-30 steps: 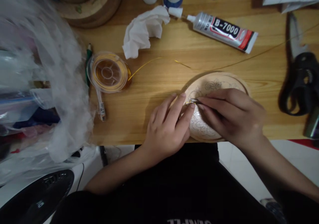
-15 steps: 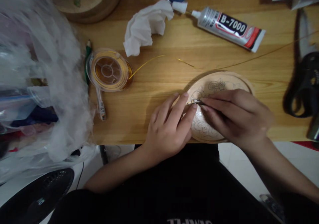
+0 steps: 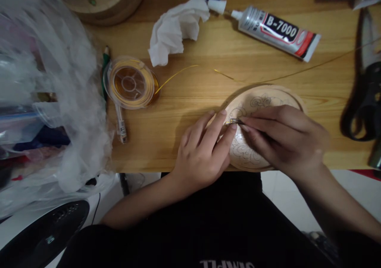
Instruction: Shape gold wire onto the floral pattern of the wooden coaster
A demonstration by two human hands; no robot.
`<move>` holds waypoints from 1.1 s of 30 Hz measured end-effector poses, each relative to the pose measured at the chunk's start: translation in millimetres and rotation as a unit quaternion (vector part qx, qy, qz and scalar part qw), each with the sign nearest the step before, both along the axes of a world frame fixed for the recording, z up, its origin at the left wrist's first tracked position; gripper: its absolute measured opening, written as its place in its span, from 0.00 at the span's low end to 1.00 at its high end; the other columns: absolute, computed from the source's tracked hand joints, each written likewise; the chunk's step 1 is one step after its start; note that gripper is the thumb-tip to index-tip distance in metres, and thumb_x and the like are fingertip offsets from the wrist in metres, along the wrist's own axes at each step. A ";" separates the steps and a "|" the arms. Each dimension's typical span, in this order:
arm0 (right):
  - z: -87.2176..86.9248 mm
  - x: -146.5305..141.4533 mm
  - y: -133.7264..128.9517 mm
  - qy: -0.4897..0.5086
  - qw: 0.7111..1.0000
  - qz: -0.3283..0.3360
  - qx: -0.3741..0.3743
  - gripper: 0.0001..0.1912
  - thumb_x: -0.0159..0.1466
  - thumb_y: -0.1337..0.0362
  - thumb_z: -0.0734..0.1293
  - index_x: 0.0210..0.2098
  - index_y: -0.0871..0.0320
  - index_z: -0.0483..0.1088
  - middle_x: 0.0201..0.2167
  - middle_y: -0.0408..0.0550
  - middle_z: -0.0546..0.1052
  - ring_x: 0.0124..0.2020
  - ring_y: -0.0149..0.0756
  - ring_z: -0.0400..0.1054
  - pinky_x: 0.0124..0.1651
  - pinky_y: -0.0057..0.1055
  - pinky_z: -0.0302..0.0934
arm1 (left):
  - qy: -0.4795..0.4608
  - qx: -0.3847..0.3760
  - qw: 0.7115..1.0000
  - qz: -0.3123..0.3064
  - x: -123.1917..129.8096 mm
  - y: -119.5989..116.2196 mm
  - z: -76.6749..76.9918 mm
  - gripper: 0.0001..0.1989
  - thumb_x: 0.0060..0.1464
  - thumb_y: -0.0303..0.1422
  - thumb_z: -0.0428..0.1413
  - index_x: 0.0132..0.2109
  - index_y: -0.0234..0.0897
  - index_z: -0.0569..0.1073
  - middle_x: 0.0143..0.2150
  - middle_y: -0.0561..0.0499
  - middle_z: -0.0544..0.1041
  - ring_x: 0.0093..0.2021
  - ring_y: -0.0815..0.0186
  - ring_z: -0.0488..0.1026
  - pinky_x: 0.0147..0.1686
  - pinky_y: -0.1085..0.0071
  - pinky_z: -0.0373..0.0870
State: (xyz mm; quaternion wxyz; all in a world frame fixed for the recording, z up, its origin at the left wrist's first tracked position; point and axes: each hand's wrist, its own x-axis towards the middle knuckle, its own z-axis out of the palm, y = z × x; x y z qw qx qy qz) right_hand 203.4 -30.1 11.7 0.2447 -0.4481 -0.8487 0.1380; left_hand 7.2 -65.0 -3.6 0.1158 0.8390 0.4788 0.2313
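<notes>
A round wooden disc (image 3: 247,157) with pencilled flower outlines lies at the table's front edge. My left hand (image 3: 205,151) rests on its left side, fingers spread, the index and thumb tips on either side of a small piece of gold wire (image 3: 228,122). My right hand (image 3: 282,137) is closed around metal tweezers (image 3: 236,121), whose tips meet the wire between the left fingertips. Whether the tweezers grip the wire is too small to tell. The right hand covers much of the disc's right side.
Behind the disc lie a glue tube (image 3: 279,31), crumpled tissue (image 3: 178,29) and loose gold wire (image 3: 268,79). A wire spool (image 3: 131,83) and plastic bags (image 3: 71,101) are at left, black scissors (image 3: 361,101) at right. A wooden round (image 3: 107,6) stands back left.
The whole view has shifted slightly, with the things on the table a little further right. Both hands keep nearly the same pose on the disc.
</notes>
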 end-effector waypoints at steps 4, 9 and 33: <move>0.7 0.9 0.6 0.011 1.000 0.003 -0.019 0.12 0.59 0.73 0.71 0.42 0.59 0.75 0.37 0.55 0.80 0.37 0.40 0.76 0.38 0.35 0.72 | -0.004 -0.007 1.000 -0.006 -0.1 0.5 0.8 0.17 0.59 0.28 0.52 0.55 0.31 0.73 0.59 0.38 0.73 0.59 0.51 0.69 0.52 0.58 0.70; 0.5 2.8 1.4 -0.018 1.000 0.009 0.004 0.10 0.60 0.71 0.71 0.42 0.58 0.75 0.37 0.50 0.79 0.36 0.36 0.75 0.38 0.31 0.71 | -0.006 -0.005 1.000 0.000 0.0 0.0 0.3 0.17 0.60 0.29 0.52 0.55 0.31 0.73 0.59 0.39 0.73 0.59 0.51 0.69 0.52 0.58 0.69; 0.4 2.4 -0.1 0.001 1.000 0.010 0.029 0.11 0.59 0.73 0.71 0.42 0.62 0.74 0.36 0.52 0.79 0.35 0.38 0.75 0.36 0.33 0.71 | 0.005 0.002 1.000 0.006 1.1 -1.2 -1.1 0.18 0.60 0.29 0.51 0.56 0.34 0.72 0.60 0.38 0.71 0.60 0.51 0.67 0.52 0.59 0.69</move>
